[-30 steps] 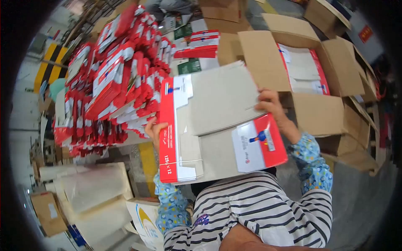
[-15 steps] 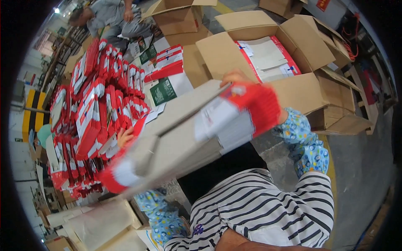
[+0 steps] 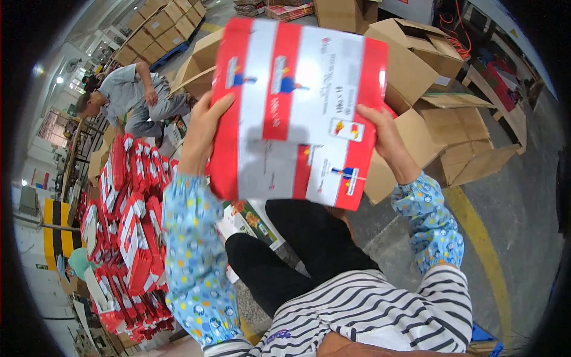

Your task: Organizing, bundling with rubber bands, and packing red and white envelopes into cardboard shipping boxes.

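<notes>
In front of me I hold up a stack of flattened red-and-white cartons (image 3: 279, 77), its printed side facing me. My left hand (image 3: 201, 132) grips the left edge, thumb on the face and fingers hidden behind. On the right edge, my right hand (image 3: 389, 140) grips it the same way, thumb on top. The stack covers most of an open brown cardboard box (image 3: 404, 140), whose flaps show to the right. Left of my left arm stand tall piles of similar flattened cartons (image 3: 134, 244).
A person in grey (image 3: 134, 98) bends at the far left. More brown boxes (image 3: 437, 53) stand at the back right, beside a wooden pallet (image 3: 496, 110). Printed sheets (image 3: 253, 223) lie near my knees. A yellow line (image 3: 485, 250) crosses the floor at right.
The stack has swung up and away from me, and its printed face now shows instead of the grey one. My view has shifted, and the stack now covers the open box.
</notes>
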### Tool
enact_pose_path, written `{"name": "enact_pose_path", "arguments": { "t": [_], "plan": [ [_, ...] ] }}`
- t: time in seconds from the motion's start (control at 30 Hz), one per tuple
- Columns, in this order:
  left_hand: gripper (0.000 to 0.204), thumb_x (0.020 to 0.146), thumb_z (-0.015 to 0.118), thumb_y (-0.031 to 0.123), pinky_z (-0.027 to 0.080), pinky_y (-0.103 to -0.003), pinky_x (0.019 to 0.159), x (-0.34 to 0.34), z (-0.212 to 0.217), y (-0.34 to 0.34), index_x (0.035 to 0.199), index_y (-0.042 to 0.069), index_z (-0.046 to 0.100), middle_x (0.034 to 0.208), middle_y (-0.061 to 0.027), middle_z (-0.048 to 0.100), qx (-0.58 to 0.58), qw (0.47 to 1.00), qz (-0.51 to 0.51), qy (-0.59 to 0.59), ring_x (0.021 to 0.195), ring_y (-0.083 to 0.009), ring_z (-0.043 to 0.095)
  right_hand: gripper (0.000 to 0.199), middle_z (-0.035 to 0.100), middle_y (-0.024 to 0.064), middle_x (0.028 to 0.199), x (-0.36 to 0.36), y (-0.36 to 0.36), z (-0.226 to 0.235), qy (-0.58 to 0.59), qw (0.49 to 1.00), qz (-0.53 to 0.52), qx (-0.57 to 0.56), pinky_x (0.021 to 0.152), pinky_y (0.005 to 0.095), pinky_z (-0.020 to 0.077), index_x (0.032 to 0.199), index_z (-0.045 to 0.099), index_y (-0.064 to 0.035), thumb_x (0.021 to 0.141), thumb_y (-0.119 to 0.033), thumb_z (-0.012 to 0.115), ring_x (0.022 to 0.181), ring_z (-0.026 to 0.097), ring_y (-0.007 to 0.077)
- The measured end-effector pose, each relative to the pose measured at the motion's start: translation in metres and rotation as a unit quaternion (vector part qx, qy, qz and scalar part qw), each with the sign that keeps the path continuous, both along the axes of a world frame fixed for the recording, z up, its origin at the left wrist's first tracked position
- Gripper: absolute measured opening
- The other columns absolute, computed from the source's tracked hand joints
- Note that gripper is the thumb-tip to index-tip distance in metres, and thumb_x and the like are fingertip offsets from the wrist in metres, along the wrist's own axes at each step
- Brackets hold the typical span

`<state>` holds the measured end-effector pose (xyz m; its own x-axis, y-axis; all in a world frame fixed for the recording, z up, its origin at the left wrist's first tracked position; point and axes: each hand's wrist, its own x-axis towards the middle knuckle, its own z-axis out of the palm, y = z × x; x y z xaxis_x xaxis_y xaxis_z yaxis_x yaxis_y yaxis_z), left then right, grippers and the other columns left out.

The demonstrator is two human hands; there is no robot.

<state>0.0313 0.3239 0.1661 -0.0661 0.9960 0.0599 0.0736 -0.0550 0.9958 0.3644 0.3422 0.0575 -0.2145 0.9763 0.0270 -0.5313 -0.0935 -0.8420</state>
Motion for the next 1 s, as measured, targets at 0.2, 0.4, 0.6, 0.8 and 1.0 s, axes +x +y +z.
{"name": "enact_pose_path", "arguments": {
  "t": [0.2, 0.4, 0.6, 0.8, 1.0],
  "plan": [
    [0.049, 0.089, 0.068, 0.027, 0.054, -0.028, 0.074, 0.092, -0.017, 0.184, 0.124, -0.004, 0.054, 0.107, -0.0114, 0.067, -0.007, 0.989, -0.101, 0.110, 0.085, -0.0142, 0.065, 0.044, 0.063, 0.0134, 0.116, 0.053, 0.069, -0.045, 0.026, 0.987, -0.153, -0.032, 0.085, 0.0337, 0.0557, 0.126, 0.051, 0.0032, 0.090, -0.019, 0.063, 0.099, 0.066, 0.0214],
    [0.049, 0.087, 0.070, 0.031, 0.053, -0.033, 0.070, 0.144, -0.123, 0.292, 0.114, -0.007, 0.058, 0.095, -0.0158, 0.068, 0.003, 0.960, -0.168, 0.222, 0.081, -0.0195, 0.066, 0.050, 0.058, 0.0163, 0.124, 0.056, 0.095, -0.147, 0.028, 0.946, -0.303, -0.109, 0.091, 0.0361, 0.0532, 0.131, 0.045, 0.0044, 0.089, -0.015, 0.064, 0.109, 0.060, 0.0243],
    [0.045, 0.091, 0.063, 0.029, 0.050, -0.031, 0.081, 0.150, -0.233, 0.342, 0.121, -0.004, 0.059, 0.105, -0.0141, 0.068, -0.041, 0.932, -0.289, 0.216, 0.092, -0.0190, 0.064, 0.050, 0.057, 0.0176, 0.127, 0.050, 0.095, -0.186, -0.012, 0.933, -0.318, -0.169, 0.091, 0.0385, 0.0540, 0.132, 0.045, 0.0054, 0.090, -0.014, 0.065, 0.110, 0.060, 0.0261],
    [0.066, 0.086, 0.063, 0.047, 0.046, -0.038, 0.094, 0.144, -0.309, 0.362, 0.123, -0.007, 0.057, 0.120, -0.0220, 0.063, -0.130, 0.880, -0.258, 0.378, 0.108, -0.0284, 0.061, 0.047, 0.056, 0.0174, 0.128, 0.048, 0.098, -0.186, 0.024, 0.918, -0.260, -0.299, 0.099, 0.0408, 0.0484, 0.132, 0.045, 0.0031, 0.089, -0.008, 0.062, 0.115, 0.056, 0.0270],
    [0.067, 0.086, 0.063, 0.049, 0.045, -0.038, 0.095, 0.146, -0.328, 0.366, 0.124, -0.006, 0.057, 0.119, -0.0207, 0.063, -0.223, 0.888, -0.312, 0.252, 0.108, -0.0272, 0.061, 0.043, 0.060, 0.0182, 0.122, 0.058, 0.096, -0.190, -0.044, 0.905, -0.248, -0.343, 0.096, 0.0398, 0.0488, 0.124, 0.051, 0.0081, 0.087, -0.008, 0.064, 0.109, 0.061, 0.0271]
  ]
}}
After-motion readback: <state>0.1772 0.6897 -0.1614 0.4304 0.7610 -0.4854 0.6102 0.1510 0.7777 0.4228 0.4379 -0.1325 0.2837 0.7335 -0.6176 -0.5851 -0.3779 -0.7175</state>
